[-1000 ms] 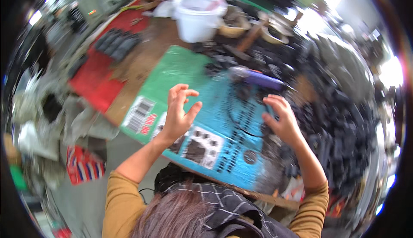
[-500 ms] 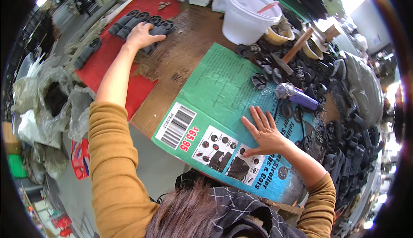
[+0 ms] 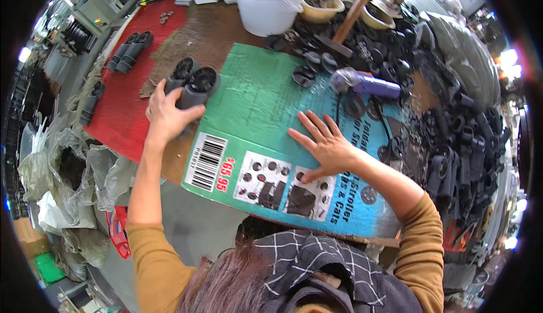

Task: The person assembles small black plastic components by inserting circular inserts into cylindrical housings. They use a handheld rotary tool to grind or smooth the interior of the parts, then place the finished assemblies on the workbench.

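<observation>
My left hand is wrapped round dark grey tubular parts with black, spoked, wheel-like ends; two of the ends show, and the hand hides part of the rest. It holds them by the left edge of a green and blue printed cardboard sheet. My right hand lies on the sheet with fingers spread, holding nothing. Two similar grey parts lie side by side on the red table cover at the far left, and a single one lies nearer its left edge.
A white bucket stands at the back, beside a yellow bowl. A wooden-handled hammer rests on piled black plastic parts at the right. A purple tool lies at the sheet's right. Plastic bags hang at the left.
My left hand has come nearer and carried grey wheel-ended parts away from the row, leaving two there. My right hand stays spread on the sheet. The whole view has shifted.
</observation>
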Demonstrator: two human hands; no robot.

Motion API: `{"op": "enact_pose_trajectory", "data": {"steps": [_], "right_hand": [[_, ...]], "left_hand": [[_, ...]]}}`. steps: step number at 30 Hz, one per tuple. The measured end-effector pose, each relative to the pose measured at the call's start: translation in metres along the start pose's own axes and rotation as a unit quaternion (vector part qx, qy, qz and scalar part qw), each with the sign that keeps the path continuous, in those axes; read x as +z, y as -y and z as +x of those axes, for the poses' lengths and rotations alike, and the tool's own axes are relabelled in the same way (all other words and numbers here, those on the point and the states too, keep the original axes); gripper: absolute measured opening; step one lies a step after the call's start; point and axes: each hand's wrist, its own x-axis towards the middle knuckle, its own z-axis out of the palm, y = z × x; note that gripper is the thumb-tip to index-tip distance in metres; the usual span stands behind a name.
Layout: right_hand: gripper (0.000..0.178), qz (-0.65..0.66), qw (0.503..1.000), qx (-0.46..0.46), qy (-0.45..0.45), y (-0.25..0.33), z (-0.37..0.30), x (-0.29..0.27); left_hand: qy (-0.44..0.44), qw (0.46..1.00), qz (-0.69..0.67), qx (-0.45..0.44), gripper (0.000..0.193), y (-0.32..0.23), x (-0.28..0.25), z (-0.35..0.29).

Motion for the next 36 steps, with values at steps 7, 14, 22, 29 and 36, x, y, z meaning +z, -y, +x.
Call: {"op": "enact_pose_trajectory", "data": {"steps": [7, 14, 22, 29, 36], "right_hand": [[0.105, 0.031, 0.985, 0.014, -0.168, 0.012, -0.028, 0.019], [0.045, 0.090, 0.926, 0.069, -0.361, 0.014, -0.153, 0.047], [0.019, 0.064, 0.860, 0.201, -0.464, -0.037, -0.213, 0.049], [0.015, -0.031, 0.837, 0.325, -0.440, -0.166, -0.157, 0.010], [0.011, -0.062, 0.891, 0.272, -0.357, -0.177, -0.153, 0.005]], "left_hand": [[-0.058, 0.987, 0.107, 0.103, 0.056, -0.064, 0.003, -0.056], [-0.005, 0.962, -0.058, 0.266, 0.044, -0.142, 0.038, -0.099], [0.153, 0.951, -0.229, 0.142, 0.058, -0.152, 0.018, -0.077], [0.402, 0.724, -0.560, 0.008, 0.058, -0.273, 0.076, -0.182], [0.272, 0.847, -0.424, 0.170, 0.057, -0.309, 0.099, -0.199]]}}
